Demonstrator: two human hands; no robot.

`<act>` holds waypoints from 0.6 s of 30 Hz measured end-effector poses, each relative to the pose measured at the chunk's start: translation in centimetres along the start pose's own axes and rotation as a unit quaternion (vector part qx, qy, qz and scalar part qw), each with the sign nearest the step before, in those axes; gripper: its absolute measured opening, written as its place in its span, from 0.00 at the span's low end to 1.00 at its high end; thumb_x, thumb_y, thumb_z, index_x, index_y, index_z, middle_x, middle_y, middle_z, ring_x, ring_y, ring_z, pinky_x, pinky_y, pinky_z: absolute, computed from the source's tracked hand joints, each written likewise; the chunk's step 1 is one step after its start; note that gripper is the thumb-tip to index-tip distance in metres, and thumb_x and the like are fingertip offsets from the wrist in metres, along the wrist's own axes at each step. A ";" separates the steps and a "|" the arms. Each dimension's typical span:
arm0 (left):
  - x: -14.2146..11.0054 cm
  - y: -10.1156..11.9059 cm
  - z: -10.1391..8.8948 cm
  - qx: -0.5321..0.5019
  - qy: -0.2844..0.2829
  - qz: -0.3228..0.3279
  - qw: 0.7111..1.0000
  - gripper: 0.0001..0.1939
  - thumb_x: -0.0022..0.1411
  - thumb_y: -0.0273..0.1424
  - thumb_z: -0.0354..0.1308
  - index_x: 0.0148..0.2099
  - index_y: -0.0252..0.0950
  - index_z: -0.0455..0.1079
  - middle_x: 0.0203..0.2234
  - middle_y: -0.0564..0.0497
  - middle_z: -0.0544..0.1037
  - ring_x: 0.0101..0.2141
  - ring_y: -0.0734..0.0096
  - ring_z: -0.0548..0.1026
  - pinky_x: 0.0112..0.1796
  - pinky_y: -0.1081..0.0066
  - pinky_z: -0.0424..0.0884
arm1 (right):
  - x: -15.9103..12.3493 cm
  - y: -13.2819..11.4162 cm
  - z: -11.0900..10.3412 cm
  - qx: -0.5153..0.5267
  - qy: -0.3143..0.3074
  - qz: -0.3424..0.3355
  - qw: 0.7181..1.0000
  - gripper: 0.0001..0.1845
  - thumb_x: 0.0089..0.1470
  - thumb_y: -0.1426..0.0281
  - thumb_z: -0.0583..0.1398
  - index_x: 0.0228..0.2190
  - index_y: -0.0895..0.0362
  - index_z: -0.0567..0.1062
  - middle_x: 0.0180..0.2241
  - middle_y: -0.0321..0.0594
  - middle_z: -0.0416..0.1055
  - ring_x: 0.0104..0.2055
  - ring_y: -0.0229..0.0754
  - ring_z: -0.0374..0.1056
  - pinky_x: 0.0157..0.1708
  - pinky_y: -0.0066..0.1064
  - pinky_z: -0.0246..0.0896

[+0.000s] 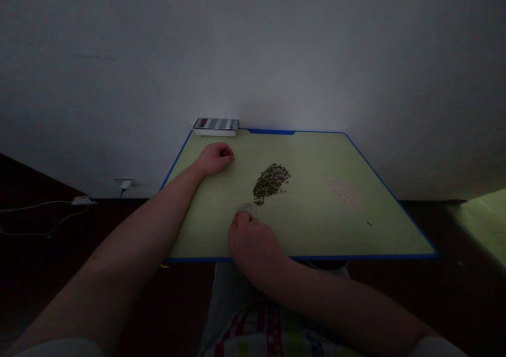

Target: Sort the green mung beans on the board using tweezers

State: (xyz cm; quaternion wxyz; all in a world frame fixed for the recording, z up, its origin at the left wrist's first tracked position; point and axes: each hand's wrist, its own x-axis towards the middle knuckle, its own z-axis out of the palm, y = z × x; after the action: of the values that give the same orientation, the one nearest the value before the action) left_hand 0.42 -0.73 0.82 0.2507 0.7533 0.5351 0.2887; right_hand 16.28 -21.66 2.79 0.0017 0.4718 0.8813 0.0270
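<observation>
My right hand (pixel 253 241) is closed around a pale, thin-rimmed, rounded thing (pixel 248 208) near the front edge of the table. Most of that thing is hidden by my fingers, and its kind cannot be made out. Just beyond its rim lies a loose pile of small dark green-brown beans or seeds (pixel 272 180), a few of them scattered at the edges. To the left of the pile my left hand (pixel 215 158) rests on the tabletop, its fingers loosely curled in with nothing visible in them.
The pale yellow-green folding table (pixel 308 230) has a blue edge and stands against a grey wall. A phone (pixel 216 124) lies on a white box (pixel 215 133) at the back left. Pale grains (pixel 343 193) are spread on the right, near a small dark sliver (pixel 369 223).
</observation>
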 end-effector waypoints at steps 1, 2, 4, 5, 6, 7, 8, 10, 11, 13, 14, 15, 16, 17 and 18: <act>0.0 0.0 0.0 -0.001 0.001 0.000 1.000 0.08 0.47 0.34 0.56 0.30 0.35 0.70 0.21 0.53 0.70 0.25 0.74 0.65 0.28 0.72 0.62 | -0.2 0.0 0.0 -0.002 -0.001 -0.003 1.000 0.14 0.53 0.83 0.53 0.39 0.68 0.75 0.36 0.58 0.73 0.29 0.43 0.72 0.21 0.28 0.68; 0.0 0.1 0.0 -0.002 0.001 0.000 1.000 0.08 0.47 0.34 0.57 0.29 0.35 0.70 0.21 0.53 0.70 0.24 0.74 0.65 0.28 0.72 0.62 | -0.3 0.1 0.0 -0.003 0.000 -0.005 1.000 0.14 0.53 0.83 0.52 0.39 0.68 0.75 0.36 0.58 0.73 0.29 0.43 0.72 0.21 0.28 0.68; 0.1 0.0 0.0 -0.003 0.001 0.000 1.000 0.09 0.47 0.34 0.57 0.29 0.35 0.70 0.21 0.53 0.70 0.24 0.74 0.65 0.28 0.72 0.62 | -0.6 0.2 0.0 -0.005 0.006 -0.002 1.000 0.14 0.54 0.83 0.52 0.40 0.68 0.74 0.37 0.59 0.73 0.28 0.43 0.72 0.21 0.29 0.68; 0.1 -0.1 0.0 -0.004 0.002 0.000 1.000 0.09 0.47 0.35 0.57 0.30 0.35 0.70 0.21 0.53 0.70 0.25 0.74 0.65 0.28 0.72 0.62 | -0.7 0.2 0.1 -0.005 0.009 0.002 1.000 0.15 0.54 0.83 0.52 0.40 0.68 0.74 0.37 0.58 0.73 0.28 0.43 0.72 0.21 0.30 0.68; 0.1 -0.2 0.0 -0.004 0.002 0.000 1.000 0.09 0.47 0.35 0.57 0.30 0.35 0.70 0.21 0.53 0.70 0.25 0.74 0.65 0.28 0.72 0.62 | -0.8 0.3 0.1 -0.006 0.010 0.007 1.000 0.15 0.54 0.83 0.52 0.40 0.68 0.74 0.36 0.58 0.73 0.28 0.43 0.72 0.21 0.30 0.68; 0.2 -0.3 0.1 -0.005 0.002 0.000 1.000 0.09 0.47 0.35 0.57 0.30 0.35 0.70 0.21 0.53 0.70 0.25 0.74 0.65 0.28 0.72 0.62 | -0.9 0.4 0.2 -0.005 0.008 0.012 1.000 0.15 0.54 0.83 0.51 0.40 0.68 0.74 0.36 0.57 0.72 0.28 0.43 0.72 0.21 0.30 0.68; 0.2 -0.4 0.1 -0.006 0.003 0.001 1.000 0.09 0.47 0.35 0.57 0.30 0.34 0.70 0.21 0.53 0.70 0.25 0.74 0.65 0.28 0.72 0.62 | -1.1 0.5 0.2 -0.005 0.006 0.017 1.000 0.15 0.54 0.83 0.51 0.40 0.68 0.74 0.35 0.56 0.72 0.28 0.43 0.72 0.21 0.30 0.68; 0.2 -0.4 0.1 -0.006 0.002 0.000 1.000 0.09 0.47 0.35 0.57 0.31 0.34 0.70 0.22 0.53 0.71 0.25 0.74 0.66 0.28 0.72 0.62 | -1.4 0.7 0.3 -0.007 0.004 0.022 1.000 0.16 0.54 0.83 0.51 0.41 0.67 0.74 0.35 0.55 0.72 0.28 0.43 0.72 0.20 0.30 0.68; 0.2 -0.4 0.1 -0.005 0.001 0.000 1.000 0.09 0.47 0.35 0.56 0.30 0.34 0.71 0.22 0.53 0.71 0.25 0.74 0.66 0.28 0.72 0.62 | -1.6 0.8 0.3 -0.009 0.005 0.022 1.000 0.16 0.54 0.83 0.51 0.41 0.67 0.74 0.35 0.54 0.72 0.28 0.44 0.72 0.20 0.30 0.68; 0.2 -0.4 0.0 -0.003 -0.001 0.001 1.000 0.09 0.47 0.35 0.56 0.30 0.34 0.70 0.22 0.53 0.71 0.25 0.74 0.66 0.28 0.72 0.62 | -2.1 1.1 0.3 -0.011 0.006 0.019 1.000 0.17 0.54 0.82 0.51 0.43 0.67 0.73 0.36 0.54 0.72 0.28 0.44 0.71 0.20 0.31 0.67; 0.2 -0.4 0.0 -0.004 -0.002 0.002 1.000 0.09 0.47 0.35 0.56 0.30 0.34 0.70 0.21 0.53 0.70 0.25 0.74 0.65 0.28 0.72 0.62 | -2.3 1.3 0.3 -0.012 0.004 0.020 1.000 0.17 0.55 0.82 0.51 0.44 0.67 0.73 0.36 0.55 0.72 0.28 0.44 0.71 0.20 0.31 0.68; 0.2 -0.4 0.0 -0.006 -0.003 0.004 1.000 0.09 0.47 0.35 0.56 0.30 0.34 0.70 0.21 0.53 0.70 0.25 0.74 0.65 0.28 0.72 0.62 | -2.5 1.4 0.4 -0.014 0.001 0.019 1.000 0.17 0.55 0.81 0.51 0.45 0.67 0.72 0.36 0.55 0.72 0.28 0.44 0.71 0.20 0.31 0.68; 0.2 -0.4 0.0 -0.008 -0.003 0.005 1.000 0.09 0.47 0.35 0.56 0.30 0.34 0.70 0.21 0.54 0.70 0.25 0.74 0.65 0.28 0.72 0.62 | -2.8 1.7 0.4 -0.017 -0.003 0.017 1.000 0.18 0.55 0.81 0.52 0.46 0.67 0.72 0.37 0.55 0.72 0.28 0.44 0.72 0.21 0.31 0.68; 0.2 -0.4 0.0 -0.010 -0.004 0.007 1.000 0.10 0.47 0.35 0.56 0.30 0.34 0.70 0.21 0.53 0.70 0.25 0.74 0.65 0.28 0.72 0.62 | -3.1 1.9 0.4 -0.021 -0.006 0.012 1.000 0.18 0.55 0.81 0.52 0.47 0.68 0.72 0.38 0.56 0.72 0.29 0.44 0.72 0.22 0.31 0.69; 0.2 -0.5 0.1 -0.011 -0.004 0.008 1.000 0.10 0.47 0.35 0.56 0.30 0.34 0.70 0.22 0.53 0.70 0.25 0.74 0.65 0.28 0.72 0.62 | -3.3 2.2 0.5 -0.027 -0.008 0.006 1.000 0.19 0.56 0.80 0.52 0.49 0.68 0.71 0.39 0.57 0.73 0.30 0.44 0.72 0.22 0.31 0.69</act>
State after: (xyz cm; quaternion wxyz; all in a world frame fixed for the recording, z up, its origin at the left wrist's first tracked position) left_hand 0.17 -0.36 0.46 0.2585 0.7556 0.5253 0.2936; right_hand 19.94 -23.22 2.37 0.0210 0.4766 0.8776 0.0474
